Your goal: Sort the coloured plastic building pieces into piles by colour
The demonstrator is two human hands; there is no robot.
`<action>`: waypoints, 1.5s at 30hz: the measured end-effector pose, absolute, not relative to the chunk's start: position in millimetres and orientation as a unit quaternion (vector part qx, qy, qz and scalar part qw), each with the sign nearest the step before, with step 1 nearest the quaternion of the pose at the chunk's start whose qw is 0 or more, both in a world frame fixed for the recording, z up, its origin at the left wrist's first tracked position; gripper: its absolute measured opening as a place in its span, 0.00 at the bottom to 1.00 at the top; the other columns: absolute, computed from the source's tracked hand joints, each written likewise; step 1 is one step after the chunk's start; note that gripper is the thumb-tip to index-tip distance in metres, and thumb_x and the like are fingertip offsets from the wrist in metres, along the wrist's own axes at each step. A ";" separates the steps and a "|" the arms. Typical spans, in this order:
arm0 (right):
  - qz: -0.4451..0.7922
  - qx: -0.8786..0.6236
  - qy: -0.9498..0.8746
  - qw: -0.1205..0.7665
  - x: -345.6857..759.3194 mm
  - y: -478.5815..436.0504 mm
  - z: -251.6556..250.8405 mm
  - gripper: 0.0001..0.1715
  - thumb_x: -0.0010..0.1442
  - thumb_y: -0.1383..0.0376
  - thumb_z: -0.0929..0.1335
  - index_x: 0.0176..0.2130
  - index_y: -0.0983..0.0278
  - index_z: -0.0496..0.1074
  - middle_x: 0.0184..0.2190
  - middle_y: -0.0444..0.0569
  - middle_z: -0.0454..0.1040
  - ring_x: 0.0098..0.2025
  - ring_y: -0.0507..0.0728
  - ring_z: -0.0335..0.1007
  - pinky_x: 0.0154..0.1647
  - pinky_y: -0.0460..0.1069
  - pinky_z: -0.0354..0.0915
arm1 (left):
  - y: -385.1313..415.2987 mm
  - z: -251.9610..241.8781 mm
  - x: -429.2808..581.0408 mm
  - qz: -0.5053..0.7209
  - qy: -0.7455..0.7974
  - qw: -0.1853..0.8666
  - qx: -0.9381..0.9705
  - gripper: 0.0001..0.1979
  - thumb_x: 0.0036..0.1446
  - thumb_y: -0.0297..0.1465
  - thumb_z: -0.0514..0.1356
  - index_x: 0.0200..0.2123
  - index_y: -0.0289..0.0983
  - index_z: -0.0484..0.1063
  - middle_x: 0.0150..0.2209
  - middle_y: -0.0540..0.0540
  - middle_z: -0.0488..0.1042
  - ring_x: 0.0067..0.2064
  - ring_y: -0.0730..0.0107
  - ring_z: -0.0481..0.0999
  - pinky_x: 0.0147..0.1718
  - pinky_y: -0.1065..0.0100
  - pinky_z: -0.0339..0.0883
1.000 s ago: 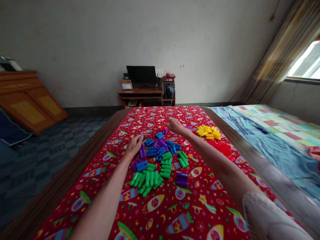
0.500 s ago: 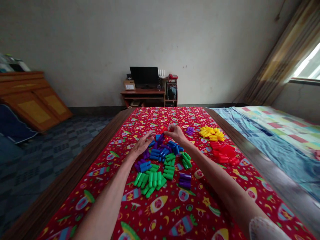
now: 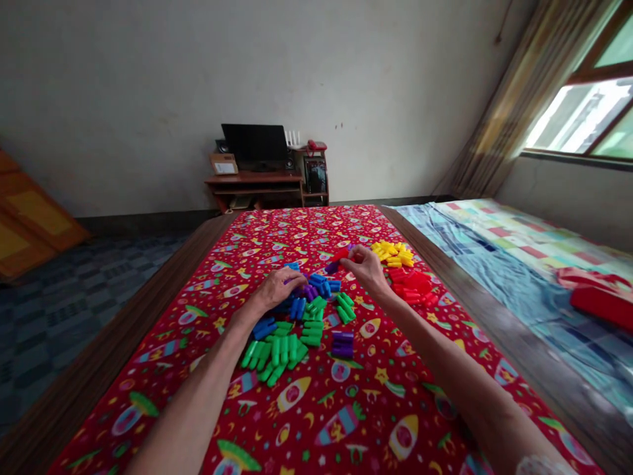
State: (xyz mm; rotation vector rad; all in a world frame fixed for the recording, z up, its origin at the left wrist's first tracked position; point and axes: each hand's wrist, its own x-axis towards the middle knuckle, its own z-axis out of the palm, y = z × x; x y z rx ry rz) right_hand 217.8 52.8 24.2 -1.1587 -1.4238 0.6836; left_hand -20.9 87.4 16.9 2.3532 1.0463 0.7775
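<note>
My right hand (image 3: pixel 366 265) pinches a red plastic block (image 3: pixel 339 255) above the cloth, with a dark purple block (image 3: pixel 331 268) right at its lower end. Whether those two are joined I cannot tell. My left hand (image 3: pixel 281 288) is closed, its bent fingers at a purple block (image 3: pixel 288 282) that they partly hide. Around it lie ribbed blue blocks (image 3: pixel 321 285), and a purple block (image 3: pixel 310 292) lies just right of its fingertips. Nearer to me spread several green blocks (image 3: pixel 284 349). A separate purple block (image 3: pixel 343 344) rests to their right.
Yellow blocks (image 3: pixel 393 253) and red blocks (image 3: pixel 413 286) form piles at the right of the red patterned tablecloth (image 3: pixel 316 429). A bed (image 3: pixel 475 264) adjoins the table's right side. Beyond the far end stands a desk with a monitor (image 3: pixel 254 144).
My right hand has moved away from the middle pile toward the yellow pile, carrying the red block. My left hand has closed over the purple blocks. The view has turned right.
</note>
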 end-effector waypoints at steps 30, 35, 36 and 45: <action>-0.009 -0.714 -0.623 0.319 407.8 29.4 17.3 0.18 0.52 0.68 0.65 0.38 0.66 0.81 0.34 0.53 0.82 0.38 0.61 0.78 0.40 0.50 0.68 | 118.6 3.8 -62.3 0.292 0.534 0.079 0.790 0.17 0.52 0.44 0.53 0.19 0.40 0.64 0.26 0.44 0.74 0.35 0.59 0.75 0.38 0.64 0.70; 0.033 -0.680 -0.677 0.282 404.8 28.7 18.9 0.13 0.55 0.64 0.67 0.33 0.66 0.82 0.33 0.53 0.82 0.38 0.60 0.78 0.40 0.49 0.67 | 121.5 -7.5 -76.8 0.289 0.567 0.164 0.754 0.20 0.50 0.51 0.51 0.22 0.41 0.67 0.24 0.48 0.75 0.30 0.60 0.74 0.30 0.66 0.69; 0.036 -0.679 -0.680 0.274 404.1 28.2 20.2 0.14 0.56 0.63 0.67 0.33 0.66 0.82 0.31 0.53 0.81 0.36 0.60 0.78 0.39 0.49 0.66 | 121.1 -9.4 -78.9 0.288 0.566 0.179 0.751 0.21 0.50 0.52 0.51 0.23 0.40 0.68 0.24 0.48 0.75 0.30 0.61 0.74 0.30 0.66 0.69; 0.080 -0.691 -0.672 0.254 401.4 27.7 16.2 0.29 0.59 0.46 0.63 0.28 0.66 0.77 0.19 0.45 0.70 0.23 0.52 0.64 0.25 0.46 0.57 | 119.7 -24.7 -83.2 0.364 0.499 0.265 0.740 0.34 0.49 0.54 0.53 0.50 0.34 0.69 0.54 0.35 0.73 0.54 0.53 0.74 0.51 0.57 0.69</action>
